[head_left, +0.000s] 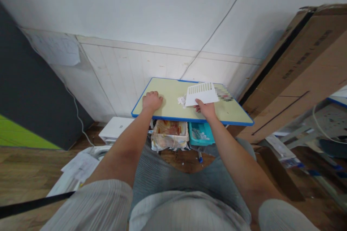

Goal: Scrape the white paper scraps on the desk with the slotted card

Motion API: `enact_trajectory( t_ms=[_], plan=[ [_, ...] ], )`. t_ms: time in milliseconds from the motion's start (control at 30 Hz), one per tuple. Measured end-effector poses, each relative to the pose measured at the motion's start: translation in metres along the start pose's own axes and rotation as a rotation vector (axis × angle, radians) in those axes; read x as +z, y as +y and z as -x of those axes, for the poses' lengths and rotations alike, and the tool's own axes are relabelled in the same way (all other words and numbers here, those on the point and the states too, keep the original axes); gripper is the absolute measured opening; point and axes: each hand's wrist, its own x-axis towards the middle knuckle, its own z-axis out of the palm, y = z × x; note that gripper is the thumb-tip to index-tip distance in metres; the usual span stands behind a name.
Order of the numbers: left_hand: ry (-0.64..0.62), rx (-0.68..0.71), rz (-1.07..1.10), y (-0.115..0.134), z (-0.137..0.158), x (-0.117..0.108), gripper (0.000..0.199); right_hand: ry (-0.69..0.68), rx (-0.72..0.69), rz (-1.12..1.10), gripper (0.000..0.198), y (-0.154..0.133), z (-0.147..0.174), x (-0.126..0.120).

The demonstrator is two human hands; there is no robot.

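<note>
My right hand point(205, 108) grips the lower edge of a white sheet of paper or card point(201, 95), thumb on top and fingers underneath. A row of narrow slots runs along the sheet's far side, and the sheet is tilted over the table point(173, 97). Beside its left edge lies a small heap of white paper scraps point(181, 100). On the left part of the tabletop, my left hand point(152, 100) rests palm down with bent fingers and the thumb apart; nothing shows in it. A pixelated patch hides something right of the sheet.
Beneath the table sit a cloth-lined basket point(170, 140) and a teal bin point(201, 140) with white scraps inside. Large cardboard boxes point(295, 68) lean at the right. A white box point(115, 128) stands lower left. The wall point(141, 61) borders the table's far edge.
</note>
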Motion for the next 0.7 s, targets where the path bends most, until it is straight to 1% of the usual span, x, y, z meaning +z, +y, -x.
enact_trajectory(
  t_ms=[133, 367, 600, 700],
  plan=[
    [0.002, 0.0, -0.003, 0.0001, 0.0006, -0.0001, 0.053, -0.036, -0.006, 0.021, 0.04, 0.0009, 0.0034, -0.0009],
    [-0.002, 0.006, -0.032, -0.0004, 0.0007, -0.0011, 0.055, -0.053, 0.025, 0.0, 0.021, -0.0021, 0.006, -0.0069],
    [-0.016, 0.008, -0.024, -0.0001, 0.0011, -0.0032, 0.056, -0.059, 0.035, 0.0, 0.022, -0.0028, 0.0071, -0.0063],
    [-0.012, 0.005, -0.02, -0.0002, 0.001, -0.003, 0.055, -0.057, 0.035, 0.016, 0.018, -0.0013, 0.0065, -0.0066]
  ],
)
